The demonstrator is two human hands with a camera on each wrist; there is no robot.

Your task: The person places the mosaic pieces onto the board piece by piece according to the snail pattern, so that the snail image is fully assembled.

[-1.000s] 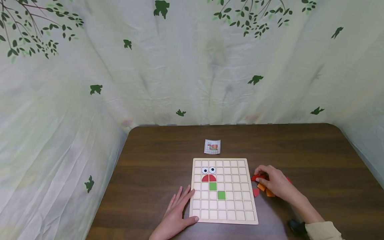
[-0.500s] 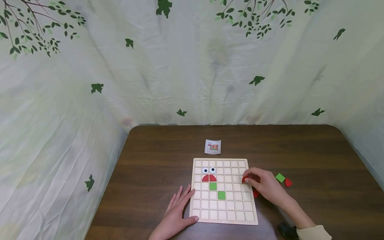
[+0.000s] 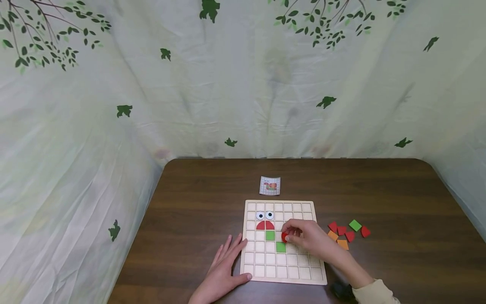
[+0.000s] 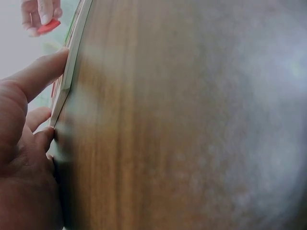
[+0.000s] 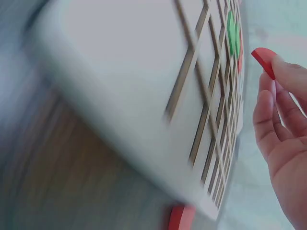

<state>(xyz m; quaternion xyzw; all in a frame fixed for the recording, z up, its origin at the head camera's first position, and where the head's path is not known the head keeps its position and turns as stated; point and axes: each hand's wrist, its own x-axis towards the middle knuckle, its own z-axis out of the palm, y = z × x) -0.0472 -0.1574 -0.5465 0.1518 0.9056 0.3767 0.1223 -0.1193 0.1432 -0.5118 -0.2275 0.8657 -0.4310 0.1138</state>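
Observation:
Between thumb and fingers my right hand [image 3: 309,238] pinches a red quarter-round tile [image 5: 265,61], held over the middle of the white grid board [image 3: 262,270]. In the head view that tile is just above and right of the lower green square tile [image 3: 281,247]. My left hand [image 3: 222,270] rests at the board's left edge, its fingers straight and its thumb on the near corner. Set in the board are two eye tiles [image 3: 264,215], two red quarter-round tiles [image 3: 265,226] below them, and an upper green square tile [image 3: 270,235].
Right of the board lie several loose red tiles [image 3: 349,236], two orange tiles [image 3: 342,245] and a green tile [image 3: 355,225]. A small picture card [image 3: 270,185] lies behind the board on the brown table [image 3: 190,202]. A leaf-print curtain [image 3: 243,84] hangs behind.
My right hand has picked up a red tile from the loose pile and carried it left over the board. The left hand has stayed at the board's edge.

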